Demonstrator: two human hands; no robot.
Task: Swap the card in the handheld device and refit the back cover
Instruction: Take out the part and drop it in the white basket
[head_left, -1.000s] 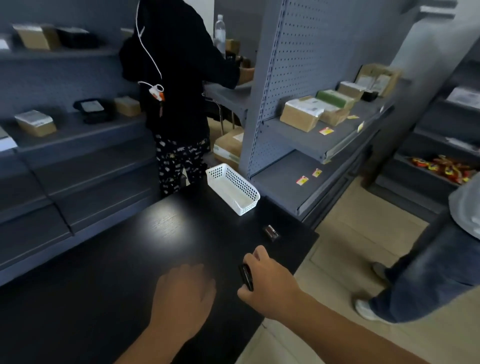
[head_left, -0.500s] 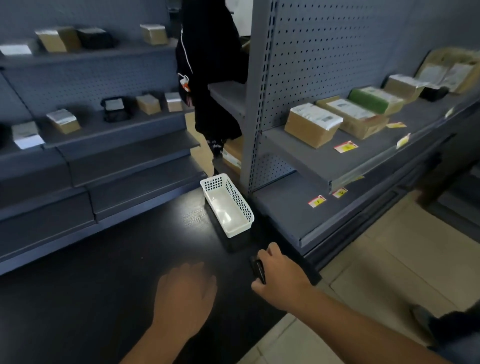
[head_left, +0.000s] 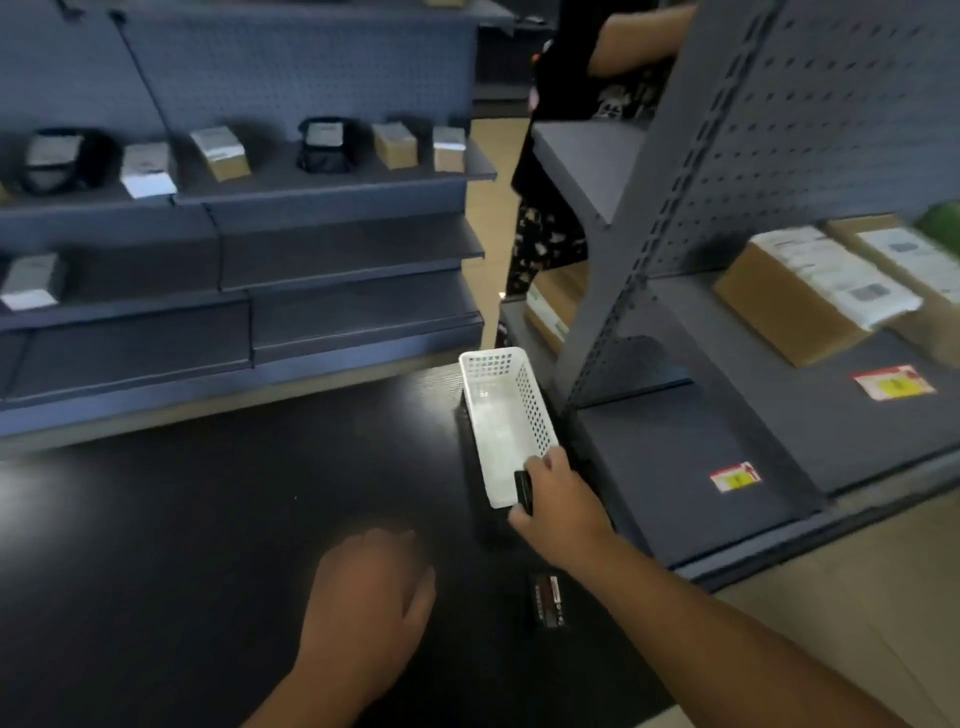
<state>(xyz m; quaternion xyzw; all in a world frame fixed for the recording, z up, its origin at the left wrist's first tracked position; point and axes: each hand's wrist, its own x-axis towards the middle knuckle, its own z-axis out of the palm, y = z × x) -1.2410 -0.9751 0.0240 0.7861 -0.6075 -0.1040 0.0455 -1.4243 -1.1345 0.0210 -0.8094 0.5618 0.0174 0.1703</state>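
My right hand (head_left: 561, 501) grips a small black handheld device (head_left: 523, 491), held edge-on at the near end of a white perforated basket (head_left: 535, 410) on the black table (head_left: 182, 545). Only the device's thin dark edge shows; the rest is hidden in my palm. A small dark rectangular piece with red and white markings (head_left: 548, 600) lies flat on the table under my right forearm. My left hand (head_left: 369, 608) rests palm down on the table, fingers loosely together, holding nothing that I can see.
Grey metal shelving (head_left: 727, 415) stands right against the table's right edge, with cardboard boxes (head_left: 810, 296) on it. More grey shelves with small boxes (head_left: 218, 153) line the far side. A person (head_left: 561, 156) stands in the aisle behind the basket.
My right hand has carried the device forward from the table's near edge to the basket's near end. The view has swung left and down. My left hand stays flat.
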